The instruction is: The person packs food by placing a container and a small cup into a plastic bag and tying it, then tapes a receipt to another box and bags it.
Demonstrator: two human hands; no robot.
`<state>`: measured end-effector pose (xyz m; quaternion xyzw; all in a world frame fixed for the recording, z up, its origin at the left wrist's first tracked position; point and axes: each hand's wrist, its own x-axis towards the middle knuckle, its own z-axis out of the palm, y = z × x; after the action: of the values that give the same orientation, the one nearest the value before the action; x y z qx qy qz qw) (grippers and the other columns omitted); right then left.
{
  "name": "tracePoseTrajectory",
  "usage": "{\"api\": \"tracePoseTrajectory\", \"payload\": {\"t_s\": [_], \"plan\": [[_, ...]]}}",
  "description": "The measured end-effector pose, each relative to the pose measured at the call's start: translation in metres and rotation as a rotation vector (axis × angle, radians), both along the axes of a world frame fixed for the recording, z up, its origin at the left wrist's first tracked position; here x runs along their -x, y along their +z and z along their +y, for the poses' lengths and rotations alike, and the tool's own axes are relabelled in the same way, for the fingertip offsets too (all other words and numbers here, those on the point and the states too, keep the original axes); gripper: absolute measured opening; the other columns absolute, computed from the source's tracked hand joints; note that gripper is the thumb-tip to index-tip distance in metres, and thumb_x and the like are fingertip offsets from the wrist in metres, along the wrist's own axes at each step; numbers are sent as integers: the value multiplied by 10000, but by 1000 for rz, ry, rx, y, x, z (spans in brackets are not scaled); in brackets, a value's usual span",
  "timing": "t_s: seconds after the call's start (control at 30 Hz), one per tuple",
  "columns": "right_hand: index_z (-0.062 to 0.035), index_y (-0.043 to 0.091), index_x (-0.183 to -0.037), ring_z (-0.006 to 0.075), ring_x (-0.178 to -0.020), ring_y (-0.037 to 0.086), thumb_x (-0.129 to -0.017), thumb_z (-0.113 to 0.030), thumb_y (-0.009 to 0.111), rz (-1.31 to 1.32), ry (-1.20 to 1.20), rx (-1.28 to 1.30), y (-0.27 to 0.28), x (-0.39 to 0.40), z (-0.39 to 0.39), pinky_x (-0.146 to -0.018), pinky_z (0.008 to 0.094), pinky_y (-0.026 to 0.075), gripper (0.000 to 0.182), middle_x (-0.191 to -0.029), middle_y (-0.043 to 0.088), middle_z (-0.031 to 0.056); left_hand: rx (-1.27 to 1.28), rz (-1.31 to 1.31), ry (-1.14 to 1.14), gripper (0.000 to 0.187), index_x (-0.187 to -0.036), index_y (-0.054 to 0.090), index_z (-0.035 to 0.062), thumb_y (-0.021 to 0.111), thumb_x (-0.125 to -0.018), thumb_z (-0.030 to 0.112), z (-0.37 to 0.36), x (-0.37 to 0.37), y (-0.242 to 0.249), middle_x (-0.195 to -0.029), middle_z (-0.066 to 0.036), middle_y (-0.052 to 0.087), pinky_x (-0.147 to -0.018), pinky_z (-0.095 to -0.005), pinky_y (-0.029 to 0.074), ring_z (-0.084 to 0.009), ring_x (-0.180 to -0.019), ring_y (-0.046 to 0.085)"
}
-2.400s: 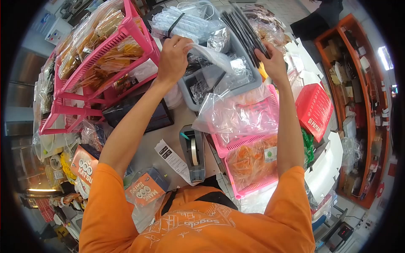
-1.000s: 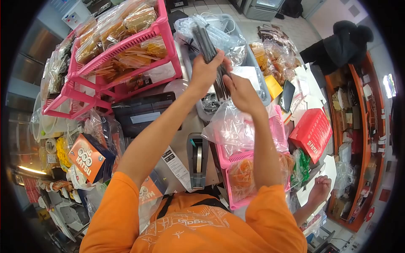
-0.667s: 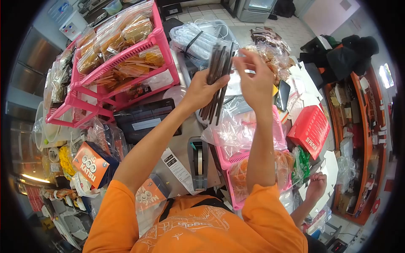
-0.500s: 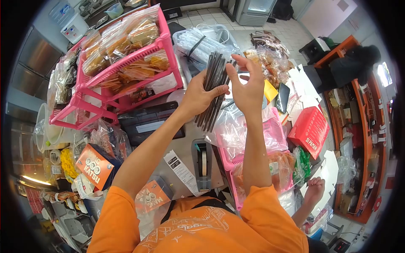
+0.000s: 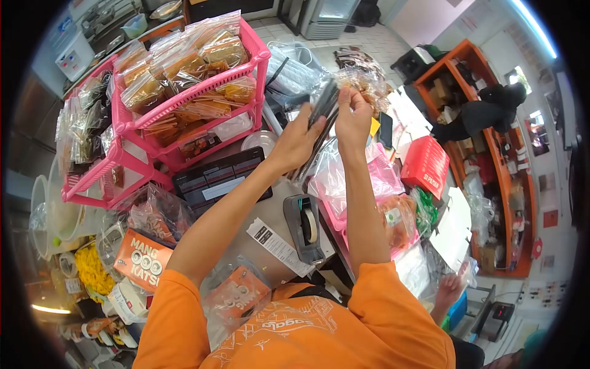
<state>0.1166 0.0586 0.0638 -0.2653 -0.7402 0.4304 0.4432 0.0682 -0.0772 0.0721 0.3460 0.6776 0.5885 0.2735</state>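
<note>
Both hands together on dark sticks [image 5: 319, 120]: left hand [image 5: 299, 142] clamped round bundle, right hand [image 5: 352, 118] pinching its top. Tape dispenser [image 5: 305, 226] well below, pink rack [image 5: 184, 98] left.

A small food shop: pink racks [image 5: 184, 92] of bagged snacks, a tape dispenser [image 5: 305, 224], receipt [image 5: 276, 246] and takeaway boxes [image 5: 425, 173] crowd the surface.

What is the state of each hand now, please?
Left hand: closed, holding the bundle of dark sticks.
Right hand: fingers pinched on the top of the same bundle.
</note>
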Motion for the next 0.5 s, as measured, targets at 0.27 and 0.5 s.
{"api": "tracePoseTrajectory", "payload": {"t_s": [0.27, 0.5], "plan": [[-117, 711, -925, 274, -1185, 451, -917, -343, 693, -231, -59, -451, 3, -24, -57, -986, 436, 364, 227, -1282, 515, 87, -187, -117, 128, 280, -1220, 440, 38, 474, -1045, 253, -23, 12, -20, -888, -153, 603, -699, -387, 492, -246, -738, 607], [-37, 318, -1401, 85, -991, 550, -1011, -199, 579, -111, -13, 51, -34, -35, -39, -999, 286, 374, 496, -928, 650, 10, -350, 154, 14, 388, -1321, 367, 73, 552, -997, 178, -23, -6, -24, -838, -238, 626, -726, -442, 494, -397, -720, 655]]}}
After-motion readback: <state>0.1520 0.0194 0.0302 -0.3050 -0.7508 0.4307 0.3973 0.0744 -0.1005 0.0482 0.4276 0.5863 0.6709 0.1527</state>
